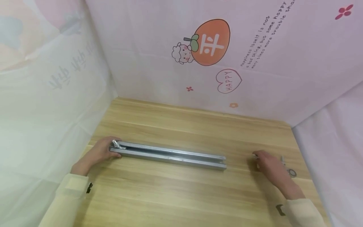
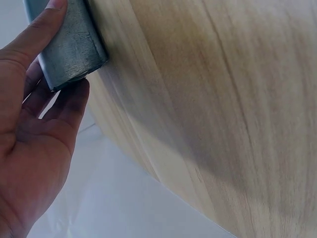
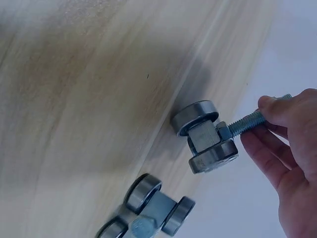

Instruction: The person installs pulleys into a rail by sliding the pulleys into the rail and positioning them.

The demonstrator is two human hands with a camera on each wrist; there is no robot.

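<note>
A long metal channel rail with an open slot along its top lies on the wooden table. My left hand grips its left end, thumb on one side and fingers around the other, as the left wrist view confirms. A threaded bolt sticks up from the slot at that end. Beyond the rail's right end, my right hand pinches a roller trolley by its threaded bolt. Bearing wheels sit on both sides of its block. In the head view my fingers mostly hide this trolley.
Another roller trolley rests on the table beside my right hand, partly cut off in the right wrist view. Near the table's right edge, its wheel shows behind my hand. Printed cloth walls in the wooden tabletop at back and sides.
</note>
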